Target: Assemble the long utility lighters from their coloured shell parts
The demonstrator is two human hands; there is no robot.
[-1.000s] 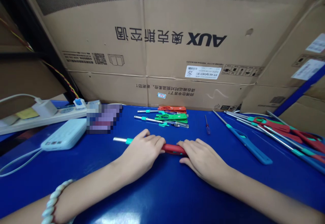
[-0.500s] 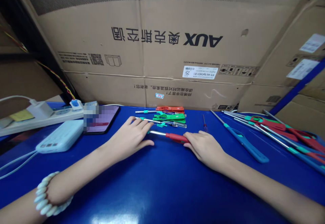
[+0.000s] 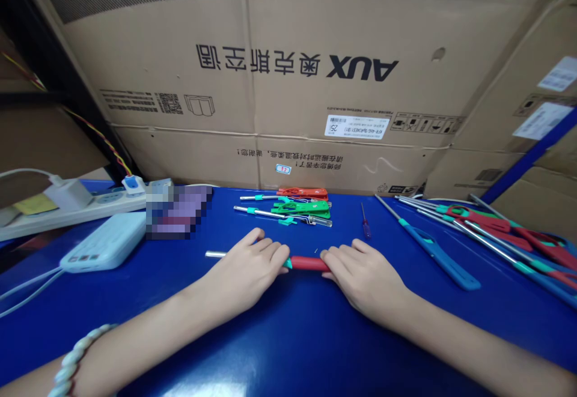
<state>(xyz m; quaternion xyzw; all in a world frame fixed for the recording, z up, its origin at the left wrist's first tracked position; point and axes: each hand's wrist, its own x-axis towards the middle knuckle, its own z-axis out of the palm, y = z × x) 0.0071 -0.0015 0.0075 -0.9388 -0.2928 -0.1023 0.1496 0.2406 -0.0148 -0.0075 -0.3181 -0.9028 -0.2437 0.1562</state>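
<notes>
Left hand [image 3: 255, 265] wraps the red lighter [image 3: 306, 263] towards nine o'clock, right hand [image 3: 360, 274] pinches its three-o'clock end, seemingly bracing it, the next move needing steadiness.

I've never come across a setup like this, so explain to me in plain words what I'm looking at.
There is no machine here: a person works with two bare hands. The view comes from a camera worn on the head, looking forward and down. Both hands hold one red lighter, the long kind: the left hand is nearer its metal tip, the right hand grips the red end. On the blue table beyond them lie an orange lighter, a green lighter and a screwdriver. To the right are a blue lighter and a pile of more; to the left, a power bank. Printed cardboard stands behind.
</notes>
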